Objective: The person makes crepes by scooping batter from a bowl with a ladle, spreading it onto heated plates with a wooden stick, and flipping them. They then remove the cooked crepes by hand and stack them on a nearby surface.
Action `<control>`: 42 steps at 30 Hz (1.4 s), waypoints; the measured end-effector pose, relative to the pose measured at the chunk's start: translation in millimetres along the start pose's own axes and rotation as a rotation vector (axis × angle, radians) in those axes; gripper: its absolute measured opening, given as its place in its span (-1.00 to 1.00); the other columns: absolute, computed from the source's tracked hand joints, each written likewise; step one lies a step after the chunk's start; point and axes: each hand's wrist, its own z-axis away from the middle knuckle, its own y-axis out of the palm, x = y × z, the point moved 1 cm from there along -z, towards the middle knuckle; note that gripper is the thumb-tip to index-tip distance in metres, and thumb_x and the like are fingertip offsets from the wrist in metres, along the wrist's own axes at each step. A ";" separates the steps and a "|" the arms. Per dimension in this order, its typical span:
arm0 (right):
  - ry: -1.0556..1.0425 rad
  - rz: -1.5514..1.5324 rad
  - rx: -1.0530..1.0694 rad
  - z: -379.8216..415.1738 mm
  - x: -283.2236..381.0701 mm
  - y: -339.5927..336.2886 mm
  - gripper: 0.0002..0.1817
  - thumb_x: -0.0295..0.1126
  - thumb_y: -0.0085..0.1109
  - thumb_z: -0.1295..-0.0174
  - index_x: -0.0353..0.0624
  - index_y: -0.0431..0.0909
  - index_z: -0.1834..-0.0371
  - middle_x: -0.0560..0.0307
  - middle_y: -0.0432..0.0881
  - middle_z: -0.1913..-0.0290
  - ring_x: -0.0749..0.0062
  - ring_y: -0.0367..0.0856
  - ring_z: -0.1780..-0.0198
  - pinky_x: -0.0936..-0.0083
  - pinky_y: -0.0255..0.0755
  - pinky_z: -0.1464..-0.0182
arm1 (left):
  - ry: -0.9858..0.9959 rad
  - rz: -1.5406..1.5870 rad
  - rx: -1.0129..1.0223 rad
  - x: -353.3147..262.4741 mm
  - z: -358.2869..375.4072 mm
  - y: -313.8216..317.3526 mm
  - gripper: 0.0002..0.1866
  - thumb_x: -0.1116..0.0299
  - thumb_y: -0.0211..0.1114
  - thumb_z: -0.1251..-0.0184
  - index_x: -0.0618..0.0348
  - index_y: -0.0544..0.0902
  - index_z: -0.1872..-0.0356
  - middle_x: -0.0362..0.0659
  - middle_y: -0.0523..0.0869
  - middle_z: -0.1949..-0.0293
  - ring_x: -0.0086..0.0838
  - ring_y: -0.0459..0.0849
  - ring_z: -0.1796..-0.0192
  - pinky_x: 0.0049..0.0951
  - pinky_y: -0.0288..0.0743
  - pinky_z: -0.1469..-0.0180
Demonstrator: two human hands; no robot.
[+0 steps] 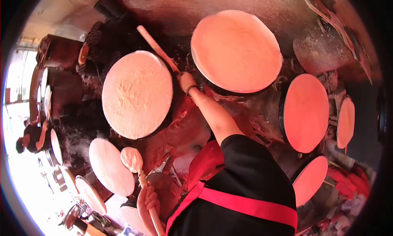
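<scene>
My right hand [186,81] is closed round a long wooden stick [153,43], which lies along the upper right edge of a round pan covered with pale, lumpy batter [137,95]. Lower down, my left hand [149,199] grips the wooden handle of a ladle [132,159], whose rounded head is coated in batter. Beside the ladle head is a smaller-looking round of pale batter [111,166]. To the right of my right hand lies a large, smooth round [236,51] on a dark pan.
More rounds stand at the right [306,113], far right [346,122] and lower right [311,180]. Others line the lower left [91,195]. Another person [32,135] works at the far left. Dark stove parts and faint smoke lie between.
</scene>
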 end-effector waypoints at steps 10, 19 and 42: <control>0.426 -0.330 0.424 159.5 -127.9 -93.9 -0.71 -0.05 -0.11 -0.39 -0.02 0.42 0.22 0.26 0.28 0.83 0.49 0.18 0.89 0.45 -0.02 0.86 | -0.127 -0.328 0.083 -38.0 -30.9 9.9 -0.74 0.37 -0.08 -0.57 0.36 0.40 -0.07 -0.29 0.29 0.46 -0.71 0.18 0.66 -0.71 0.10 0.75; 0.484 0.273 0.033 459.9 -103.0 -236.2 -0.51 0.02 -0.03 -0.36 -0.21 0.55 0.45 -0.01 0.53 0.61 0.09 0.57 0.51 0.17 0.38 0.36 | -0.340 -0.545 0.167 -25.6 -51.8 11.0 -0.79 0.40 0.01 -0.52 0.34 0.45 0.01 -0.27 0.35 0.48 -0.75 0.19 0.68 -0.78 0.07 0.77; -0.338 0.828 -0.237 3.4 118.0 -178.5 -0.56 -0.08 0.34 -0.02 -0.12 0.67 0.10 0.02 0.69 0.34 0.16 0.73 0.28 0.25 0.59 0.31 | -0.146 -0.324 0.234 84.0 -79.5 28.2 -0.79 0.44 0.04 -0.49 0.36 0.43 -0.02 -0.28 0.32 0.43 -0.77 0.21 0.61 -0.78 0.10 0.71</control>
